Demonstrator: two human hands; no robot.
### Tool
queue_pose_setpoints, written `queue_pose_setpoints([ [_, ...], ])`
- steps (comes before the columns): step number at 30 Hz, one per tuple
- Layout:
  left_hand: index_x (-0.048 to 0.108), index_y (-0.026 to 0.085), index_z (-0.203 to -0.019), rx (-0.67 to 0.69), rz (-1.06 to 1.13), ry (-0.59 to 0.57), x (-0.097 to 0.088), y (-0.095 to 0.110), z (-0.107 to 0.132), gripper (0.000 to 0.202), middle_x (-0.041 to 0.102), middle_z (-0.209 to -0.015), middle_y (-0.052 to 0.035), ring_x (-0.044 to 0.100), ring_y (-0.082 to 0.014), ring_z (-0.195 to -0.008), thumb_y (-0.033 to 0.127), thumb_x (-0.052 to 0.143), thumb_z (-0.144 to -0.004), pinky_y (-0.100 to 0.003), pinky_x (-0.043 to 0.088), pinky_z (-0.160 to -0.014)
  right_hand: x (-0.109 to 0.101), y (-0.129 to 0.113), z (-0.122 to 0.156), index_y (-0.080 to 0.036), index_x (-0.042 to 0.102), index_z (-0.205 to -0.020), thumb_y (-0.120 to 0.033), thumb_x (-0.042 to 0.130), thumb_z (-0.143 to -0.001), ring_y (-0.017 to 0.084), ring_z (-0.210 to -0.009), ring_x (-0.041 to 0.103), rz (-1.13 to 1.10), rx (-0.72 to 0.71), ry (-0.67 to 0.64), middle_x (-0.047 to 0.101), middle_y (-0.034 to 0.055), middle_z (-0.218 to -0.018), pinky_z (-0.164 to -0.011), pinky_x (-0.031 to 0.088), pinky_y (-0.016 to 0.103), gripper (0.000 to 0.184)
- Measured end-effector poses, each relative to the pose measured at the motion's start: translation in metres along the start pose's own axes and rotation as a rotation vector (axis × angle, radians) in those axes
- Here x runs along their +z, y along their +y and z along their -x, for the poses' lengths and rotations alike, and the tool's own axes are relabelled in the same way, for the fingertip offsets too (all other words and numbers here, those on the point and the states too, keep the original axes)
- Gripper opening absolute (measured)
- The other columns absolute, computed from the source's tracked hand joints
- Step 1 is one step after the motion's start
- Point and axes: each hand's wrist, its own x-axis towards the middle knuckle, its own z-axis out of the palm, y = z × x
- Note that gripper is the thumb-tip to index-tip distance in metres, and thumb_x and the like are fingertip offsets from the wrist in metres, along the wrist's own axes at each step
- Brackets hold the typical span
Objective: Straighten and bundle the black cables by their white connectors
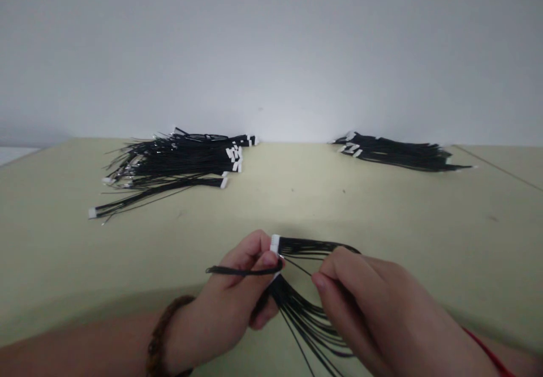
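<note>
My left hand is closed around a white connector, gripping it between thumb and fingers. Several black wires run from the connector to the right, and more fan out downward below it. A folded bundle of black wire lies back over my left thumb. With thumb and forefinger my right hand pinches a single black wire, whose far end reaches the connector beside my left thumb. Whether that end sits inside the connector, I cannot tell.
On the pale yellow table, a large pile of black wire harnesses with white connectors lies at the back left. A smaller harness pile is at the back right. A pale wall stands behind the table.
</note>
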Motion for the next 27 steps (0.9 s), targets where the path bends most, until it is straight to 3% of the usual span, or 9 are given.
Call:
queue_pose_setpoints([
  [15,0.04,0.018,-0.07,0.002,-0.21,-0.028,-0.001,0.002,0.0,0.031,0.035,-0.045,0.0098,0.031,0.0015,-0.038,0.046,0.044,-0.082,-0.007,0.02,-0.036,0.011,-0.001,-0.008,-0.019,0.05,-0.07,-0.02,0.039,-0.089,0.013,-0.052,0.049,-0.065,-0.001,-0.098,0.053,-0.0013,-0.061,-0.049,0.029,0.028,0.022],
  [17,0.04,0.018,-0.069,-0.012,-0.236,0.005,0.001,0.004,-0.003,0.029,0.035,-0.043,0.0101,0.031,0.0012,-0.037,0.044,0.045,-0.082,-0.007,0.02,-0.035,0.008,0.0,-0.011,-0.019,0.049,-0.069,-0.023,0.039,-0.089,0.012,-0.049,0.045,-0.135,0.111,-0.174,0.053,-0.0011,-0.06,-0.046,0.026,0.026,0.023],
  [19,0.041,0.019,-0.07,-0.041,-0.267,0.076,0.001,0.006,-0.007,0.026,0.036,-0.04,0.0103,0.03,0.0006,-0.034,0.042,0.044,-0.082,-0.007,0.02,-0.033,0.001,0.002,-0.016,-0.019,0.05,-0.069,-0.027,0.041,-0.087,0.011,-0.047,0.044,-0.332,0.301,-0.333,0.052,-0.0014,-0.057,-0.043,0.028,0.024,0.022],
  [22,0.041,0.02,-0.07,-0.047,-0.281,0.221,0.001,0.009,-0.013,0.024,0.037,-0.038,0.0102,0.03,-0.0003,-0.032,0.041,0.044,-0.081,-0.007,0.021,-0.031,-0.015,0.005,-0.024,-0.017,0.055,-0.084,-0.031,0.046,-0.082,0.01,-0.05,0.05,-0.917,0.622,-0.543,0.055,-0.0006,-0.06,-0.046,0.04,0.021,0.017],
  [24,0.041,0.021,-0.07,-0.03,-0.261,0.286,0.0,0.009,-0.015,0.023,0.036,-0.04,0.0104,0.03,-0.0006,-0.032,0.041,0.045,-0.08,-0.008,0.022,-0.03,-0.024,0.009,-0.028,-0.015,0.056,-0.092,-0.032,0.051,-0.078,0.01,-0.053,0.054,-1.229,0.737,-0.519,0.058,0.002,-0.067,-0.049,0.045,0.022,0.023],
  [25,0.041,0.021,-0.07,-0.024,-0.243,0.303,-0.001,0.009,-0.016,0.022,0.035,-0.041,0.0105,0.031,-0.0007,-0.032,0.041,0.045,-0.079,-0.008,0.022,-0.03,-0.028,0.013,-0.03,-0.014,0.056,-0.094,-0.033,0.055,-0.077,0.011,-0.057,0.056,-1.276,0.752,-0.46,0.06,0.0036,-0.071,-0.052,0.047,0.022,0.026],
  [27,0.041,0.022,-0.071,-0.025,-0.218,0.321,-0.002,0.007,-0.016,0.02,0.035,-0.044,0.0106,0.031,-0.0006,-0.033,0.04,0.047,-0.078,-0.008,0.024,-0.03,-0.032,0.021,-0.032,-0.014,0.056,-0.098,-0.035,0.059,-0.075,0.013,-0.067,0.06,-1.154,0.723,-0.31,0.063,0.0063,-0.079,-0.06,0.05,0.023,0.032],
])
